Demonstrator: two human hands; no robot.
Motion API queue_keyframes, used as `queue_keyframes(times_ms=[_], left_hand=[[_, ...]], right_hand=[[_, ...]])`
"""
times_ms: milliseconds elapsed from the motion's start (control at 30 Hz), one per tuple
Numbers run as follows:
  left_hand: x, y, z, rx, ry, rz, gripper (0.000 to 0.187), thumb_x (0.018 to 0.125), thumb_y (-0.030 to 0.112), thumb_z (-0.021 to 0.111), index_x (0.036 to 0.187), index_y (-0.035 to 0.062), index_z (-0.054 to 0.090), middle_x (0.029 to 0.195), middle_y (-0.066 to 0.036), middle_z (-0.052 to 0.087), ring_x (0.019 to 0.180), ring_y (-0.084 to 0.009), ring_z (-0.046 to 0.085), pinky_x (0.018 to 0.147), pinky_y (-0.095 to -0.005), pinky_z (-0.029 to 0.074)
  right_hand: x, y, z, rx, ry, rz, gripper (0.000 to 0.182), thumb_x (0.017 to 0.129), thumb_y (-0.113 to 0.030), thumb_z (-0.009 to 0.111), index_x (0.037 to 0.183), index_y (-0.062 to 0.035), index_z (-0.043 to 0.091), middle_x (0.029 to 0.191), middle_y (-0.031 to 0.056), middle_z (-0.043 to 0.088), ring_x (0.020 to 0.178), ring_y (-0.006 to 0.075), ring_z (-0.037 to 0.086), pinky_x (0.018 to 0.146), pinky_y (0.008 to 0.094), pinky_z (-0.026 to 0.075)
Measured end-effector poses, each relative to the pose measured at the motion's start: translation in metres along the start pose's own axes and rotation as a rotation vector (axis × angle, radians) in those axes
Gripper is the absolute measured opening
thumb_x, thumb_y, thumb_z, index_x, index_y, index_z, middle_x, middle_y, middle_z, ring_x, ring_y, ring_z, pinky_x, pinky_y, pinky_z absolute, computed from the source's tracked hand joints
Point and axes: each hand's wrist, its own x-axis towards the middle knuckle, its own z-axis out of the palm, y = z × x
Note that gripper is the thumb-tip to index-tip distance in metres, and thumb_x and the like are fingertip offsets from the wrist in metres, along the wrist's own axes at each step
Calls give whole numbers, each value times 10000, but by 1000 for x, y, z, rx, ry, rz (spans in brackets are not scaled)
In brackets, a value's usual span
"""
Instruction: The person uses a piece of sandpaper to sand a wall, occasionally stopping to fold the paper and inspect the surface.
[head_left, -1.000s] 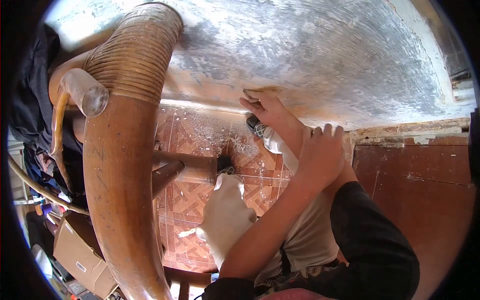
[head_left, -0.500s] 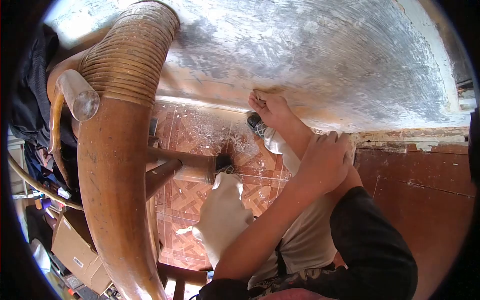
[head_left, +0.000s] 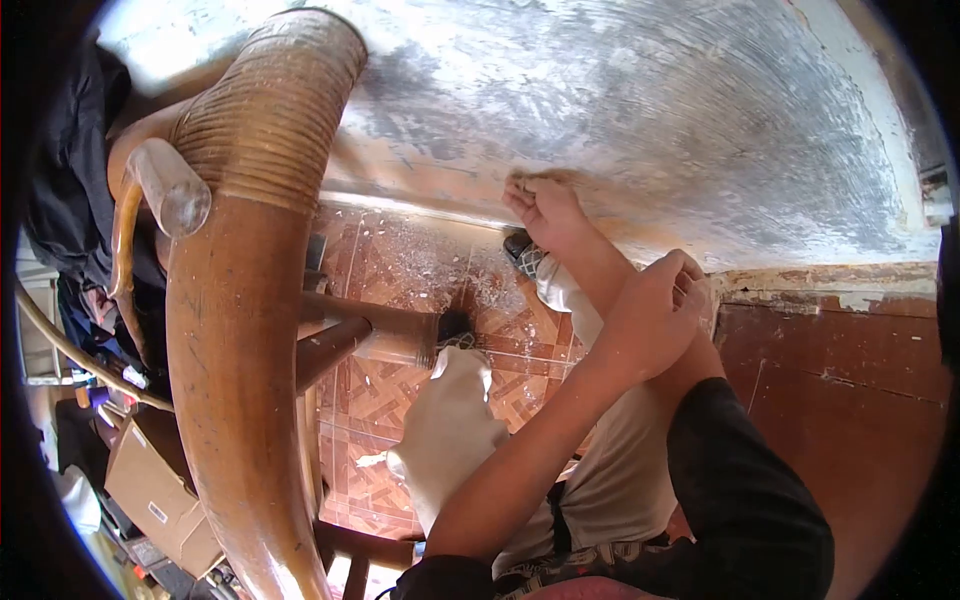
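Reaching in from the right, my right hand is closed low against the wall, fingers bent together. A small beige-grey piece shows at its fingertips; what kind of thing it is, I cannot tell. The wall is grey and white with scuffed streaks, turning orange-brown near its foot. My left hand crosses over my right forearm, its fingers loosely bent, with gaps between them and nothing seen in them. The black sleeve of my right arm is pushed up to below the elbow.
A thick brown cane chair frame stands close on the left. White flakes lie on the patterned floor tiles. Both my shoes are near the wall's foot. A cardboard box and clutter fill the lower left; a reddish-brown panel is at right.
My left hand has lifted its fingers from lying flat over my right forearm and bent them. My right hand stays at nearly the same place on the wall. The view has shifted slightly.
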Motion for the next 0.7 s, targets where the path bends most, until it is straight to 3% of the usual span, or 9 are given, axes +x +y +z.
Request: queue_keyframes(times_ms=[67, 167, 333, 467, 533, 700], left_hand=[[1, 10, -5, -132, 14, -55, 194, 925, 171, 567, 974, -17, 572, 844, -108, 623, 782, -178, 617, 720, -317, 491], [6, 2, -1, -227, 88, -66, 182, 930, 158, 560, 986, -15, 569, 830, -87, 616, 785, -154, 618, 709, -298, 495], [5, -4, 2, -294, 92, -122, 176, 940, 166, 552, 999, 2, 573, 850, -70, 620, 762, -142, 621, 687, -284, 492], [5, 3, 0, -490, 124, -163, 181, 951, 188, 542, 999, 17, 577, 868, -58, 618, 751, -131, 622, 677, -263, 482], [6, -1, 3, -469, 101, -175, 178, 953, 187, 538, 996, 19, 576, 868, -57, 617, 750, -133, 620, 679, -261, 480], [3, -2, 5, -424, 44, -181, 168, 956, 184, 527, 980, 25, 574, 863, -51, 611, 751, -136, 616, 688, -255, 473]], right_hand=[[-14, -9, 4, 15, -175, -89, 161, 959, -16, 437, 1044, 67, 546, 976, 143, 606, 865, 228, 607, 904, 385, 535], [4, 7, 0, 57, -127, -45, 159, 956, -2, 437, 1053, 82, 531, 998, 146, 587, 883, 230, 602, 894, 366, 543], [6, -3, 12, 295, 15, 18, 145, 945, 28, 431, 1034, 91, 526, 985, 150, 580, 911, 235, 602, 893, 342, 547], [4, 2, 5, 240, -93, -39, 135, 943, 30, 434, 1020, 93, 525, 978, 144, 580, 921, 230, 601, 902, 333, 541], [10, 1, 6, 221, -86, 71, 133, 941, 33, 440, 1024, 100, 520, 978, 140, 582, 924, 221, 598, 914, 332, 534], [-7, -3, 14, 126, -136, -21, 142, 942, 43, 430, 1039, 109, 511, 986, 148, 580, 928, 214, 592, 943, 345, 518]])
